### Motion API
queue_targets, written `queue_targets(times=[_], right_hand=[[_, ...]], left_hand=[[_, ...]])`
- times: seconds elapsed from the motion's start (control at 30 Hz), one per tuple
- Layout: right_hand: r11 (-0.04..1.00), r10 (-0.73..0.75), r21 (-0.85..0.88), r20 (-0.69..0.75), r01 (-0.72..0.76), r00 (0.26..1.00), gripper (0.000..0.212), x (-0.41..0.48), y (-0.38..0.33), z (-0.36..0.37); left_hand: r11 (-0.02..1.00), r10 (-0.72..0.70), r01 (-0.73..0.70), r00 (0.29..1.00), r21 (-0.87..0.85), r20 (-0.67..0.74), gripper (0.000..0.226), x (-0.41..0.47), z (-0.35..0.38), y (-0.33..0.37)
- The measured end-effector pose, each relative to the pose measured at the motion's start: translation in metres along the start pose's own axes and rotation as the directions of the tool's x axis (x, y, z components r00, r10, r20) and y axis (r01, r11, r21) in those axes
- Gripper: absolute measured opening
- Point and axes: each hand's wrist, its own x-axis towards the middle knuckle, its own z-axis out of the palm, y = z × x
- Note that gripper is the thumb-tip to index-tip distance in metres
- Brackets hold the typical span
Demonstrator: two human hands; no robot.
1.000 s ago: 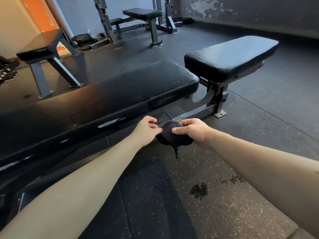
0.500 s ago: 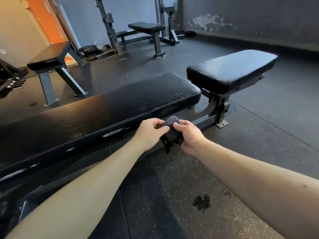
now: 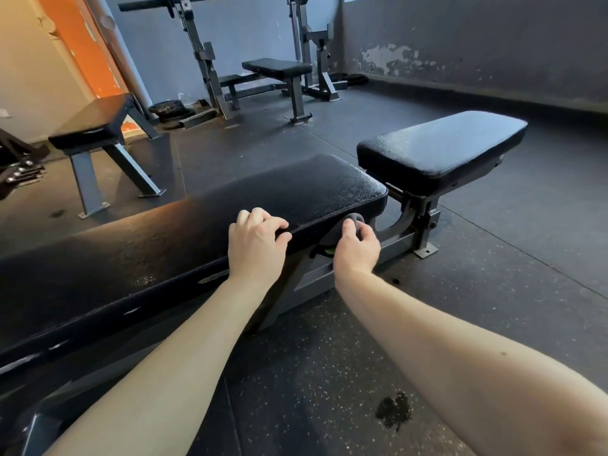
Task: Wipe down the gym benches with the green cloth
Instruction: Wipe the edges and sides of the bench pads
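A long black padded bench (image 3: 164, 245) runs across the view in front of me, with its separate seat pad (image 3: 441, 149) at the right. My left hand (image 3: 256, 245) rests on the bench's near edge, fingers curled over the rim. My right hand (image 3: 357, 250) grips a bunched cloth (image 3: 332, 236) against the side of the pad near its right end. The cloth looks dark grey, with a bit of green showing under my hand.
A flat bench (image 3: 95, 126) stands at the back left. A bench with a rack (image 3: 276, 69) stands by the far wall, weight plates (image 3: 171, 110) beside it. A dark wet stain (image 3: 393, 411) marks the speckled rubber floor near my right arm.
Both hands have risen from below the bench. My left hand let go of the cloth and now rests on the bench edge. My right hand carried the cloth up against the pad's side.
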Motion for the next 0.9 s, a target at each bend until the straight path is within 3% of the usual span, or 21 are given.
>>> queue_targets(times=[0.2, 0.3, 0.4, 0.57, 0.63, 0.73, 0.9], right_hand=[[0.996, -0.035, -0.083, -0.083, 0.028, 0.996, 0.016, 0.006, 0.005, 0.009], [0.987, -0.041, -0.151, 0.075, 0.052, 0.996, 0.005, -0.019, 0.02, 0.016], [0.986, -0.058, -0.143, 0.172, 0.083, 0.983, 0.009, -0.029, 0.019, 0.015], [0.994, -0.107, -0.031, -0.074, 0.104, 0.992, 0.022, 0.018, -0.015, -0.006], [0.993, -0.119, -0.036, -0.117, 0.115, 0.986, 0.017, 0.022, -0.015, 0.0], [0.989, -0.14, -0.06, -0.043, 0.137, 0.989, 0.012, -0.006, 0.004, 0.022], [0.984, -0.113, -0.113, 0.204, 0.138, 0.972, 0.011, -0.04, 0.025, 0.026]], left_hand=[[0.998, -0.032, 0.031, 0.999, -0.063, -0.014, 0.011, 0.001, 0.006, 0.0], [0.997, -0.028, 0.028, 1.0, -0.076, 0.005, 0.01, 0.004, 0.007, -0.002], [0.996, -0.003, 0.005, 1.0, -0.091, 0.014, 0.011, 0.004, 0.004, -0.007], [0.995, 0.033, -0.029, 0.999, -0.095, 0.035, 0.013, 0.005, -0.002, -0.01], [0.995, 0.038, -0.032, 0.998, -0.095, 0.055, 0.015, 0.005, -0.003, -0.011], [0.994, 0.03, -0.024, 0.998, -0.109, 0.057, 0.01, 0.004, -0.006, -0.014], [0.995, 0.0, 0.008, 0.997, -0.101, 0.073, 0.003, 0.005, -0.01, -0.016]])
